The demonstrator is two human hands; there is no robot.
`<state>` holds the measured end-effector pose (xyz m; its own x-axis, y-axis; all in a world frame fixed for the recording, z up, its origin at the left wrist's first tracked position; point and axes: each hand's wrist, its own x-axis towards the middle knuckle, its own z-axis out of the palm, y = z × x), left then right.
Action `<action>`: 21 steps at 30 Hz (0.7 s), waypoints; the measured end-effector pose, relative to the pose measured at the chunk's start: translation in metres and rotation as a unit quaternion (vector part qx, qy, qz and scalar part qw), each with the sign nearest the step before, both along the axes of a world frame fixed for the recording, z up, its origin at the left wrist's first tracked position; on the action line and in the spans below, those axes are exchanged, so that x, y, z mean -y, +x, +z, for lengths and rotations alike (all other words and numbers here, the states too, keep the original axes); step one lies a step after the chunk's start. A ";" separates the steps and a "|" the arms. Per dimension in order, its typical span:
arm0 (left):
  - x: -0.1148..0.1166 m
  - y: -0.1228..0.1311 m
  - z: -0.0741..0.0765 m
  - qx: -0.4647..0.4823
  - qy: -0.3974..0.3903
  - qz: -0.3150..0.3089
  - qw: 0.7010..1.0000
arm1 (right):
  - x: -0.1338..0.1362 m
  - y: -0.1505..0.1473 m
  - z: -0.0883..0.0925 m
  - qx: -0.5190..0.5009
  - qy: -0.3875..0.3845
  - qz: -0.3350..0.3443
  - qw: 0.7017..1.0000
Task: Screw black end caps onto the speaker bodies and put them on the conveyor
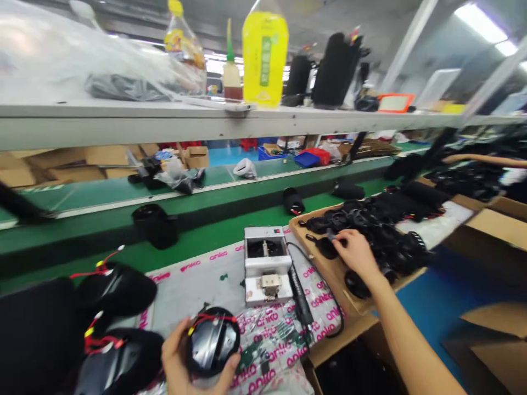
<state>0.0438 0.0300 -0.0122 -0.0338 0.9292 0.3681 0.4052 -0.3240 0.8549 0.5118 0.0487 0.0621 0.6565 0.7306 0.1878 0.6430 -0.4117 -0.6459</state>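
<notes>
My left hand (187, 359) is wrapped round a black cylindrical housing (214, 343), its shiny round end facing up. A thin red wire with a yellow tag runs along the housing's rim. At the right, my right hand (353, 249) reaches over a shallow cardboard tray (319, 263) heaped with black round plastic parts. Its fingertips pinch a small black plastic part (332, 236) at the near left of the heap; the part's exact shape is unclear. Two similar black housings (117, 288) with red wires lie left of my left hand.
A white metal device (269, 266) stands mid-bench beside a black soldering iron (302, 299) with a looping cord. Behind runs a green conveyor (206, 219) carrying black cylinders (293, 201). Overhead, a shelf (164, 123) bears bottles and a yellow pouch (264, 57). Cardboard boxes (500, 225) stand right.
</notes>
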 end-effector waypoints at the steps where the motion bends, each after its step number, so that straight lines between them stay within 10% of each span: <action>1: 0.003 0.001 0.002 0.013 -0.009 0.003 1.000 | 0.001 -0.001 0.006 -0.021 0.031 -0.002 0.999; 6: -0.003 -0.012 0.020 0.062 -0.087 -0.136 0.985 | 0.026 -0.030 0.039 -0.208 0.138 0.084 0.965; 10: -0.010 -0.024 0.034 0.047 -0.116 -0.184 0.975 | 0.060 -0.083 0.040 -0.309 0.032 0.241 0.919; 13: -0.009 -0.018 0.039 0.050 -0.125 -0.145 0.980 | 0.075 -0.138 0.011 -0.259 -0.104 0.373 0.885; 21: -0.014 -0.011 0.044 0.023 -0.051 -0.143 0.988 | 0.084 -0.219 -0.079 -0.058 -0.195 0.433 0.878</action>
